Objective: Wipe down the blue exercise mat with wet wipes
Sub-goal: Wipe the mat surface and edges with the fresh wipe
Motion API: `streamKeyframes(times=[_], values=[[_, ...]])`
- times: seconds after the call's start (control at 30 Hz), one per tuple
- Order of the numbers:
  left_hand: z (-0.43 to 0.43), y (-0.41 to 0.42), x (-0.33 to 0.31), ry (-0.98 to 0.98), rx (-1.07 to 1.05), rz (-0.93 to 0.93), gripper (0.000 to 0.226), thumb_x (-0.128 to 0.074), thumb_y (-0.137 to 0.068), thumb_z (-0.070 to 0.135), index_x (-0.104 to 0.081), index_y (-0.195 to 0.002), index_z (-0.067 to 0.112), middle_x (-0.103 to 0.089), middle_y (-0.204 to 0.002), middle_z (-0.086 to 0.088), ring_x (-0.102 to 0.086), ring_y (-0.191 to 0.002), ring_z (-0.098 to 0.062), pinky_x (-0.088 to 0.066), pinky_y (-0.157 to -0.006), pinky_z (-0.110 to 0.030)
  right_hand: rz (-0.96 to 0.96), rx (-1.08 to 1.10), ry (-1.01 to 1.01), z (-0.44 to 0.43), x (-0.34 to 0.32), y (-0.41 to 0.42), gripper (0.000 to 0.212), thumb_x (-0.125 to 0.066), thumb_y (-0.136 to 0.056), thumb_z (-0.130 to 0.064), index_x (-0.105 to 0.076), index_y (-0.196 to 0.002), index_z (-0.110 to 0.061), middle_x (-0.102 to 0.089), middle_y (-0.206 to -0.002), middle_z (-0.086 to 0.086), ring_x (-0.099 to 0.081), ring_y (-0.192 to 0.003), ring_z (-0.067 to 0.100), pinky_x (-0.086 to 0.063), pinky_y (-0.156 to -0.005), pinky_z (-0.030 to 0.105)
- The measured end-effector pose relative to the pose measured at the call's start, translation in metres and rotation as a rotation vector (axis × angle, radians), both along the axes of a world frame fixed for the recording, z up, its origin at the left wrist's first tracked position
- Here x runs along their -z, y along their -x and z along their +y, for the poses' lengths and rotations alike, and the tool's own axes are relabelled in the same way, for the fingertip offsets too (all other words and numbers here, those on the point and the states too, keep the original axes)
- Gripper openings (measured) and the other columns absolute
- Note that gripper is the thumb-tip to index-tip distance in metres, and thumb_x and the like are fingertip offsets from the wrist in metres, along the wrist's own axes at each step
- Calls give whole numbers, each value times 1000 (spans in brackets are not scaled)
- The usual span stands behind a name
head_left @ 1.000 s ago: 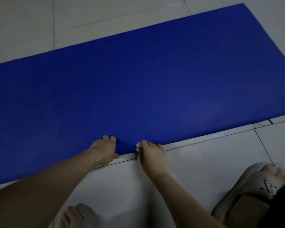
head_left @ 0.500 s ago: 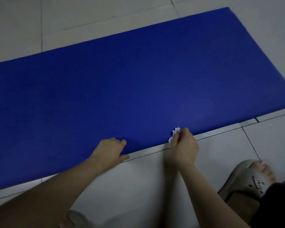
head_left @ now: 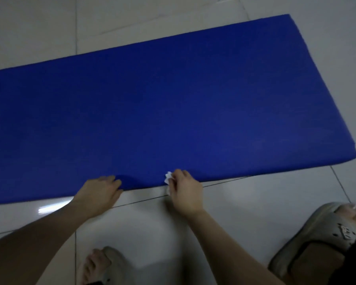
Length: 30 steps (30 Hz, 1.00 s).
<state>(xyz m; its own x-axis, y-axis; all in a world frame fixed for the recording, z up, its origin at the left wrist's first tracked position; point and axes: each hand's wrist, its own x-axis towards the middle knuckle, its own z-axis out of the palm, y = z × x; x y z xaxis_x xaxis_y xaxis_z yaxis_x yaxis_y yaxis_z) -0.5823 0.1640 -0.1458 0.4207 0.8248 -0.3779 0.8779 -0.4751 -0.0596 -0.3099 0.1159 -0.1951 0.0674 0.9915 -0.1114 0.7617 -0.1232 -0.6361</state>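
**Right hand [head_left: 185,194] clamps the wet wipe [head_left: 168,177] on the near edge of the blue exercise mat [head_left: 173,99]**

Closest in, the left slipper [head_left: 117,260] sits at the bottom of the view and the right slipper [head_left: 327,233] is off to the right, both planted on the pale floor tiles [head_left: 245,212]. Up from there is the right hand, fingers curled, pinching the crumpled white wet wipe right on the mat's near long edge. The left hand [head_left: 100,191] is just along that same edge, fingers stretched out flat on the mat, holding nothing. And the gap has opened: a second ago the hands were almost side by side, and now the right one sits further toward the mat's right end. The mat lies flat on the floor, its long axis running left to right, with the right end angled away from the person. Its left end runs out of view. The right short end and its near corner now show, where before they were cut off. Floor tiles carry on past the far edge.
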Motion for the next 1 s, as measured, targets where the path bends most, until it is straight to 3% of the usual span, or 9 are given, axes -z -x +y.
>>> streamKeyframes(times=[0.1,0.17,0.33,0.47,0.53,0.63,0.77,0.87,1.0], values=[[7,-42,1,16,-154,-125,32,-59,-95,52,-48,-85,24,-44,-83,8,-48,-69,-14,-45,-56,-32,-111,-27,13,9,-2,22,20,-65,-93,-36,-63,-90,-17,-64,-78,2,-61,-56,23,-32,-48,27],[17,-87,8,166,-274,-213,38,-56,-93,60,-43,-82,26,-48,-86,8,-49,-74,-14,-40,-62,-33,-175,0,-7,14,-1,19,23,-75,-85,-32,-60,-79,-17,-60,-67,1,-57,-47,20,-25,-46,24],[34,-111,17,384,-293,-69,47,-56,-88,69,-44,-95,24,-49,-100,3,-49,-87,-17,-46,-74,-34,-126,336,67,5,1,-70,20,-58,-97,-33,-56,-88,-15,-70,-90,5,-68,-78,31,-47,-62,36],[40,-116,21,434,-258,25,66,-48,-92,70,-44,-134,19,-49,-128,-6,-52,-112,-25,-50,-95,-41,-204,539,67,-2,0,-122,22,-52,-101,-32,-50,-92,-13,-64,-89,9,-64,-72,33,-39,-59,34],[37,-118,24,430,-260,30,70,-47,-94,68,-39,-141,17,-46,-136,-9,-50,-119,-26,-49,-99,-42,-155,591,64,-2,3,-108,21,-51,-102,-31,-53,-97,-11,-63,-94,11,-63,-72,33,-39,-60,34],[37,-120,24,421,-265,45,71,-48,-95,67,-38,-143,15,-44,-139,-11,-50,-121,-27,-48,-99,-42,-53,484,69,1,6,-55,18,-59,-99,-29,-61,-99,-11,-65,-98,12,-66,-76,36,-46,-63,38],[40,-123,23,422,-280,79,62,-49,-97,60,-40,-138,15,-46,-139,-13,-52,-118,-28,-49,-94,-40,-150,91,-19,11,7,27,21,-83,-76,-19,-63,-83,-18,-62,-72,3,-56,-45,22,-39,-42,26],[44,-125,21,436,-275,102,59,-50,-96,61,-43,-133,16,-49,-134,-11,-54,-112,-27,-50,-91,-39,-176,-71,-77,17,0,18,26,-84,-72,-18,-58,-77,-19,-58,-65,-2,-51,-43,19,-36,-45,25],[44,-125,19,467,-279,88,67,-49,-94,67,-41,-139,18,-46,-135,-7,-52,-115,-25,-48,-96,-38,-219,232,17,6,0,-81,22,-66,-92,-26,-50,-80,-17,-65,-79,9,-64,-62,36,-47,-54,38]])
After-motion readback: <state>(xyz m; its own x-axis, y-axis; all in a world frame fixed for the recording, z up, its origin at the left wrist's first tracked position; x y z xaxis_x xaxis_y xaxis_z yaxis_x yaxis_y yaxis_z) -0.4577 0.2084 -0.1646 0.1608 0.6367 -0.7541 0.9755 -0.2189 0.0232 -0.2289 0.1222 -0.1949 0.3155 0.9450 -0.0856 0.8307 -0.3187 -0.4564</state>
